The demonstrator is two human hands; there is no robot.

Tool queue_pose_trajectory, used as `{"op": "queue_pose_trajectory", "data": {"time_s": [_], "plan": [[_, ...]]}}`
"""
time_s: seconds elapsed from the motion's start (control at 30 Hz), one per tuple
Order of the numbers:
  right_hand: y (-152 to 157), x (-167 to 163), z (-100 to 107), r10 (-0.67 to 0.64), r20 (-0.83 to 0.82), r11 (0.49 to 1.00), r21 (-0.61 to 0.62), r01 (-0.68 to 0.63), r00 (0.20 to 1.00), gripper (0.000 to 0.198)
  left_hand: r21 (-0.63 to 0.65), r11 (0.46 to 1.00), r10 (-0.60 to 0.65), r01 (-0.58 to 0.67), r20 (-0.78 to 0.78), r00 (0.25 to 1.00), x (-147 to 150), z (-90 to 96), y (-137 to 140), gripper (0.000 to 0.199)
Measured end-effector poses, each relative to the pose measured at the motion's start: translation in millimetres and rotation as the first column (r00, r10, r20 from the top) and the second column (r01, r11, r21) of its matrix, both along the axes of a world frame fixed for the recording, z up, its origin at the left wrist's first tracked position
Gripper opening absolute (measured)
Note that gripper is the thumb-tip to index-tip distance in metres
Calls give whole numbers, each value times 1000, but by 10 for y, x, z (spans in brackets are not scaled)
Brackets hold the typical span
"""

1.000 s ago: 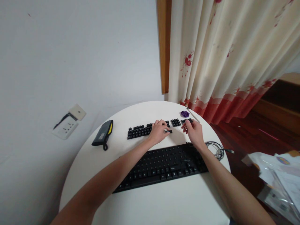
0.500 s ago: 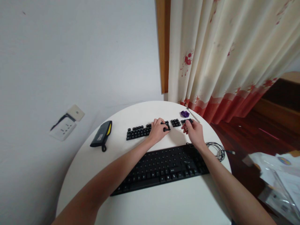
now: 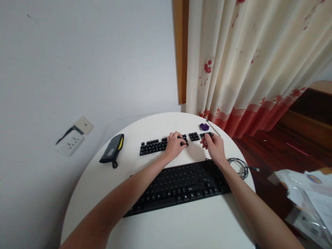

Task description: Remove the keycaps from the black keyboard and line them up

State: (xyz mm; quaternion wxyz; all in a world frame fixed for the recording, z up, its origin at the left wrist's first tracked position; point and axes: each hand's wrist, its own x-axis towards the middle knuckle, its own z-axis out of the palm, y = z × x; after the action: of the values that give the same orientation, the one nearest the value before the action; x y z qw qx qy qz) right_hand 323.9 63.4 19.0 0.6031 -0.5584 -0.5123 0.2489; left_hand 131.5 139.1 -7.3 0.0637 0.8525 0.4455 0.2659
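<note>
Black keycaps [image 3: 152,147] lie in rows on the white round table [image 3: 166,121]. My left hand [image 3: 174,144] bends over the right part of the largest block, thumb and forefinger closed about a keycap at its edge. Right of it are a smaller keycap group [image 3: 193,136] and another partly behind my right hand [image 3: 214,146]. The right fingers are closed on what looks like a keycap puller [image 3: 210,134], dark at the top with thin wire ends pointing left. Nearer me, under both forearms, lies a black keyboard [image 3: 178,185]; its front row has keycaps, while many positions behind are bare.
A dark zipped case [image 3: 112,149] with a yellow strip lies at the left. Behind the keycaps are a purple crumpled item [image 3: 204,127] and a thin pale stick [image 3: 214,128]. A coiled cable [image 3: 241,167] overhangs the right edge. Wall and curtain [image 3: 223,69] border the table.
Almost nothing differs. Both hands stay at the same keycaps, with only slight finger movement and a small shift of the view.
</note>
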Motion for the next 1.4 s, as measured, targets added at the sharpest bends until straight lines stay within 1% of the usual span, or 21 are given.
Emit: {"op": "queue_pose_trajectory", "data": {"time_s": [0.43, 0.53, 0.63, 0.73, 0.8, 0.87, 0.93, 1.03, 1.13, 1.23, 1.3, 1.4], "plan": [[-16, -17, 31, 10, -6, 1000, 1, -10, 1000, 41, -7, 1000, 23, -23, -13, 1000, 16, -7, 14, 7], [-25, -23, 39, 12, -2, 1000, 0, -12, 1000, 41, -5, 1000, 12, -12, 12, 1000, 2, 13, 16, 13], [-27, -25, 44, 16, -1, 1000, 5, -15, 1000, 41, 10, 999, 32, -32, 61, 998, -82, 107, -1, 20], [-26, -18, 49, 11, -18, 1000, 18, -11, 1000, 40, 38, 995, 91, -96, 111, 990, -286, 275, -53, 16], [-30, -4, 59, -10, -40, 999, 40, 11, 999, 39, 44, 993, 103, -109, 129, 986, -478, 397, -116, 13], [-38, 14, 76, -41, -66, 996, 71, 45, 997, 39, 17, 997, 73, -76, 124, 990, -679, 491, -219, 12], [-51, 32, 96, -76, -94, 992, 97, 85, 993, 40, -47, 999, 23, -18, 108, 994, -846, 534, -374, 12], [-64, 48, 115, -126, -129, 982, 124, 142, 984, 41, -200, 978, -43, 65, 108, 993, -958, 494, -711, 16], [-56, 57, 117, -161, -162, 970, 154, 186, 974, 41, -289, 946, -129, 150, 90, 988, -906, 382, -1122, 30], [-37, 86, 137, -173, -208, 965, 159, 207, 963, 39, -311, 923, -228, 227, 32, 973, -801, 266, -1477, 45], [-44, 125, 175, -177, -247, 962, 161, 221, 953, 39, -311, 910, -301, 275, -40, 953, -750, 209, -1622, 54], [-115, 213, 250, -169, -269, 959, 177, 221, 948, 37, -286, 907, -358, 310, -134, 924, -714, 161, -1703, 63]]}}
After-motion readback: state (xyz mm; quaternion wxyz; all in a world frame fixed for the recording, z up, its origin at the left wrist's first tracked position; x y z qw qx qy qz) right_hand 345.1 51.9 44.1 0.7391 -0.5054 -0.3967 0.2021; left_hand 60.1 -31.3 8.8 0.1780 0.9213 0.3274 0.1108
